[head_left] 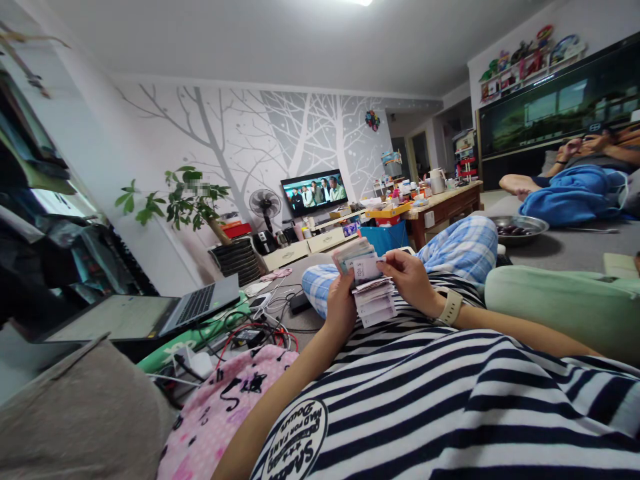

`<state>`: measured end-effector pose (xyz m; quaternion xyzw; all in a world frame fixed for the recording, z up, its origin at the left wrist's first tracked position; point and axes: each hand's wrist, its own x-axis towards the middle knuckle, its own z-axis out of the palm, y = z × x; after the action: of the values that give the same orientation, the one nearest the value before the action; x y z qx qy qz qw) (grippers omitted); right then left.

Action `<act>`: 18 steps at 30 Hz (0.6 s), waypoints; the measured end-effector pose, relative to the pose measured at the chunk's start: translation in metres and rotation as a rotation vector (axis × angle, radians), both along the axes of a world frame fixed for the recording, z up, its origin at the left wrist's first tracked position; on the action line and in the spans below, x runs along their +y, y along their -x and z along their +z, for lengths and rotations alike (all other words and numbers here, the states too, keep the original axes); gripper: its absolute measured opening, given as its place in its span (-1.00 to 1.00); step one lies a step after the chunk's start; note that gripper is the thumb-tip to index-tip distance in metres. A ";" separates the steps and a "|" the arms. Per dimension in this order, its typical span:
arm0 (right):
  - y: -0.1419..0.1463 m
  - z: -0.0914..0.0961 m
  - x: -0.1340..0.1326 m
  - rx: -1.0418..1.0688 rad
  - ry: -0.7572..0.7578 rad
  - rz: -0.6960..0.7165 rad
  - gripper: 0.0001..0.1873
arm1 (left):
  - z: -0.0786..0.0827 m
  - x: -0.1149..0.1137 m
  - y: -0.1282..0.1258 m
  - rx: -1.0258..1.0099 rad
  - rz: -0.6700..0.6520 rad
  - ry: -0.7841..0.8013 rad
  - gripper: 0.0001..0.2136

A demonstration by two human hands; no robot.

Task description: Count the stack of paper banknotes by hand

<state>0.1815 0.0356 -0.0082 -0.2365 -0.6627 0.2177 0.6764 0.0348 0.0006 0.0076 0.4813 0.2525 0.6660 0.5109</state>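
Note:
A folded bundle of banknotes (374, 301) is held in front of my striped shirt, above my lap. My left hand (342, 301) is closed round the bundle's left side, the thumb on its face. More note ends (353, 252) fan out above that hand, pinkish and greenish. My right hand (411, 279) pinches the right edge of a pale note at the top of the bundle between thumb and fingers. A light watch (450, 307) sits on the right wrist. The notes' lower ends hang in uneven layers.
To the left, an open laptop (200, 307) stands beside tangled cables (250, 333) and a pink blanket (220, 407). A metal bowl (517, 228) of dark round pieces and a green cushion (555, 300) are on the right. Another person's legs lie under a blue cloth (575, 193).

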 end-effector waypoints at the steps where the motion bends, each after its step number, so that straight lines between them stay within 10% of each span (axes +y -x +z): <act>1: 0.000 0.000 0.000 -0.003 0.000 -0.001 -0.72 | 0.000 0.000 0.000 -0.003 -0.003 0.003 -0.57; 18: -0.001 -0.001 -0.004 -0.070 -0.091 0.160 -0.73 | 0.001 0.001 0.004 0.011 0.149 0.023 -0.69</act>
<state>0.1822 0.0311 -0.0094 -0.1592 -0.7120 0.2320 0.6433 0.0305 0.0014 0.0086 0.4589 0.2978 0.6967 0.4640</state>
